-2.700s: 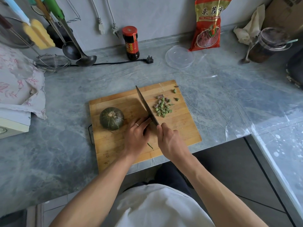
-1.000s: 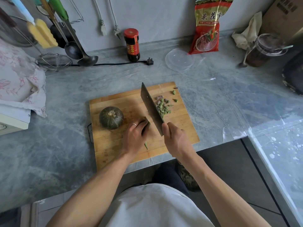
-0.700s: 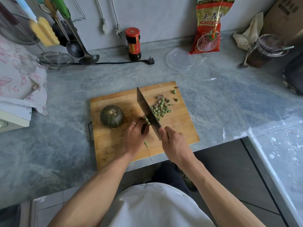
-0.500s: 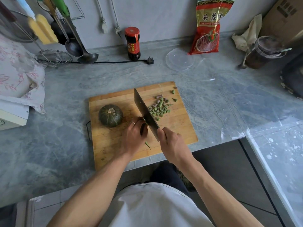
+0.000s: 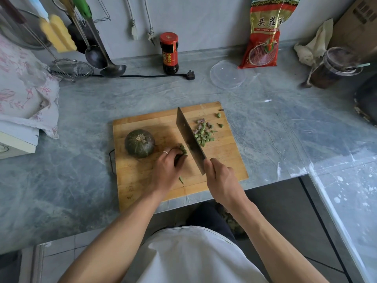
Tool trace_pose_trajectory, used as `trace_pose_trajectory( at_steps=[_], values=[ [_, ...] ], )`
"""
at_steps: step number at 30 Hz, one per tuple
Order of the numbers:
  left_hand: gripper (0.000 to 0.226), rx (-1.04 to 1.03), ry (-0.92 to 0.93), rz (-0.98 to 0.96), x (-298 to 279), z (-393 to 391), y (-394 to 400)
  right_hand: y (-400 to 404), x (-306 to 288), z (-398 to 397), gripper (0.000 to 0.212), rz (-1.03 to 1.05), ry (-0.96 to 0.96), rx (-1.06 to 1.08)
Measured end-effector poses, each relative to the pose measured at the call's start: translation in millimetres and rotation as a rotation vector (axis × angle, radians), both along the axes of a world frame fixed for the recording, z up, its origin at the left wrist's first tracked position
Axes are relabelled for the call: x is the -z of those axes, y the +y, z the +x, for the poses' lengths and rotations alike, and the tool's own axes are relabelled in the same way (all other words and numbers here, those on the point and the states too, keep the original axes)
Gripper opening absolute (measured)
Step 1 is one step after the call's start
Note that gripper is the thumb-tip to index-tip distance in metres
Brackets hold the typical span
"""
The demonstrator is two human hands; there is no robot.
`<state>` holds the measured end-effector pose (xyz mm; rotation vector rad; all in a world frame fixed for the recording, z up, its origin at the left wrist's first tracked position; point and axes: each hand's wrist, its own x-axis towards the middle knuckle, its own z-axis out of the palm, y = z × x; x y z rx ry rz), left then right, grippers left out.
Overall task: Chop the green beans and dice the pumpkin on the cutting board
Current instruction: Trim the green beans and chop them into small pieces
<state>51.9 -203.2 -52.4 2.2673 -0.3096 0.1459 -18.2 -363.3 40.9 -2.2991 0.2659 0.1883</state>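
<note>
Two hands crowd the cutting board (image 5: 224, 160): left hand (image 5: 165, 170) curled over the green beans (image 5: 183, 150); right hand (image 5: 221, 176) gripping the cleaver (image 5: 189, 139); fingertips risk a nick; pumpkin (image 5: 140, 143) could roll.

Home kitchen, marble counter (image 5: 265, 127), hanging ladles (image 5: 106, 58), sauce bottle (image 5: 169, 53)

A dark sauce bottle (image 5: 169, 53) with a red cap stands against the wall on the grey marble counter (image 5: 81, 123), a black plug (image 5: 190, 75) lying just beside its base. Right of them a clear plastic lid (image 5: 227, 74) lies flat, near a red food packet (image 5: 263, 35) leaning on the wall. At far left, ladles (image 5: 106, 60) and a wire strainer (image 5: 70, 68) rest beside a floral cloth (image 5: 24, 86).
</note>
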Motion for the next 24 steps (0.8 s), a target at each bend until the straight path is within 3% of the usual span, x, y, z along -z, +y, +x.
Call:
trace_pose_trajectory(
  at_steps=[6, 10, 15, 19, 24],
  values=[
    [0.022, 0.037, 0.013, 0.022, -5, -3, 5, -10, 4, 0, 0.047, -0.022, 0.043, -0.016],
    [0.009, -0.053, -0.102, 0.117, -15, -9, 13, -10, 6, 0, 0.046, -0.01, 0.044, -0.018],
    [0.024, -0.089, 0.04, 0.208, -26, -27, 16, -10, 6, 4, 0.046, 0.032, 0.058, -0.003],
    [0.015, -0.138, 0.026, 0.234, -25, -22, 8, -10, 9, 4, 0.046, 0.015, 0.033, -0.013],
    [0.026, -0.034, 0.047, 0.253, -7, -1, 3, -6, 5, -1, 0.047, 0.012, -0.025, -0.014]
  ],
)
